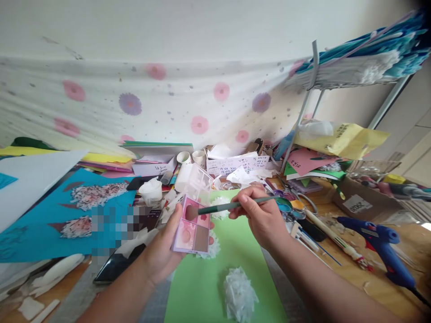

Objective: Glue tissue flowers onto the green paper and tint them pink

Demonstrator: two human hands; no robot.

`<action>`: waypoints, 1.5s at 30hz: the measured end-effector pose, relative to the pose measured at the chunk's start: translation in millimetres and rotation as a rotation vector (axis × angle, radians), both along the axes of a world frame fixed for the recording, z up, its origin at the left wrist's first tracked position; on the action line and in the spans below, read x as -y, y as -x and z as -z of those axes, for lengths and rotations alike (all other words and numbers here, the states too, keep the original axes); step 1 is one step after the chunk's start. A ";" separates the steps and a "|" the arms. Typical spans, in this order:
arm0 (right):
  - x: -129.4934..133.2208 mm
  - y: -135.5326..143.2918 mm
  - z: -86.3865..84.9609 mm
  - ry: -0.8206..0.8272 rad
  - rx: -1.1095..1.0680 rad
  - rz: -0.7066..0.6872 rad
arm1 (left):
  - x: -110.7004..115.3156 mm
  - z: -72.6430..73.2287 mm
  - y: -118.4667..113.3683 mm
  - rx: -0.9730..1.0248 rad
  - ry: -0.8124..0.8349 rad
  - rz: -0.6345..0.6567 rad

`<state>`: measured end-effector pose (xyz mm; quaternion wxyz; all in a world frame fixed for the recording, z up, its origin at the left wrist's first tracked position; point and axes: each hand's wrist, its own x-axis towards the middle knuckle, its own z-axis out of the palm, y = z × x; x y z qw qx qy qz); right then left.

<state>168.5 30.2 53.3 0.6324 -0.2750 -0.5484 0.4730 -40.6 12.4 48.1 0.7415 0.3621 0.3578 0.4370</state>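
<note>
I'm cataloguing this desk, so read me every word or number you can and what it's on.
"29020", as best I can tell: white label on the cardboard box.
Too blurred or small to read: writing on the yellow bag, pink paper, white box and white card.

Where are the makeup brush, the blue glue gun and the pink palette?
Makeup brush (220, 207): head view, on its handle.
Blue glue gun (373, 232): head view, on its body.
Pink palette (201, 238): head view, on its brown pan.
</note>
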 end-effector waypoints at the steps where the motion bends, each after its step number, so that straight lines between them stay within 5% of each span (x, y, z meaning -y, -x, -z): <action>1: 1.0 0.8 -0.4 0.012 0.010 -0.018 | -0.3 0.8 -0.6 -0.007 0.001 0.004; 11: 0.8 -5.3 -5.2 -0.168 0.186 -0.040 | -0.5 -1.7 2.8 -0.114 -0.019 0.005; 14: 5.1 -8.1 -9.8 -0.288 0.312 -0.047 | 0.2 -8.9 6.9 -0.182 -0.046 -0.031; 19: 9.0 -12.5 -13.0 -0.341 0.551 0.130 | -5.0 -17.4 15.8 -0.229 -0.047 -0.207; 24: 11.3 -1.7 -4.6 -0.425 0.831 0.048 | -10.4 -9.4 16.9 -0.229 -0.027 -0.205; 37: 13.5 4.8 2.9 -0.455 0.931 0.148 | -12.5 -3.7 15.6 -0.233 0.062 -0.103; 42: 11.2 8.4 6.3 -0.495 0.806 0.046 | -12.4 -6.0 12.7 -0.180 0.103 -0.071; 45: 9.7 8.5 8.4 -0.465 0.858 0.146 | -12.0 -4.8 8.4 -0.133 0.073 -0.102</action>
